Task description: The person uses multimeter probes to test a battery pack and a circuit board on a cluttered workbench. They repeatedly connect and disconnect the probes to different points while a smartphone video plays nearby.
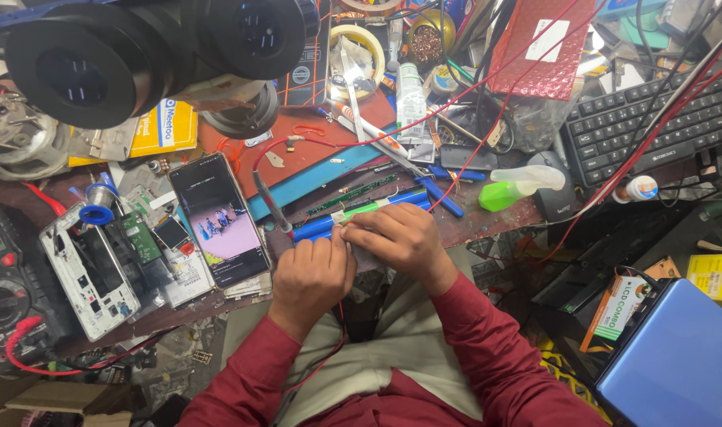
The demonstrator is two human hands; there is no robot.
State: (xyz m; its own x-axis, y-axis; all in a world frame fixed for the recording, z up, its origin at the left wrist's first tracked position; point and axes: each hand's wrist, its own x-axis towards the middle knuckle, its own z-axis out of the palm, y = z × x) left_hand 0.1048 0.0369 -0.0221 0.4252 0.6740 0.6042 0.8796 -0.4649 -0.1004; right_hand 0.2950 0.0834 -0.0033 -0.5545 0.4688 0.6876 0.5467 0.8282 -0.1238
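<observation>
A view straight down onto a crowded electronics repair bench, with a person in dark red sleeves seated at its near edge. The left hand (309, 277) and the right hand (400, 236) meet at the bench edge, both with fingers curled and pinched around a small pale flat piece (366, 257) held between them; most of it is hidden under the fingers, so what it is cannot be told. Just beyond the knuckles lies a blue cylindrical battery pack (361, 213) with a strip of green along its top, touching or nearly touching the right hand's fingertips. To the left of the hands a smartphone (220, 220) lies face up with its screen lit, and further left an opened white phone frame (90, 273) shows its insides beside loose green circuit boards. A black multimeter (1, 285) with a red lead sits at the far left. Containers are few — a green spray bottle (512, 190) with a white trigger lies on its side to the right of the hands, its contents not visible, and a round brass-coloured tin (430, 35) at the top holds coiled metal wool. A black keyboard (653, 119) fills the upper right, crossed by red wires, and microscope eyepieces (151, 51) loom at the upper left.
</observation>
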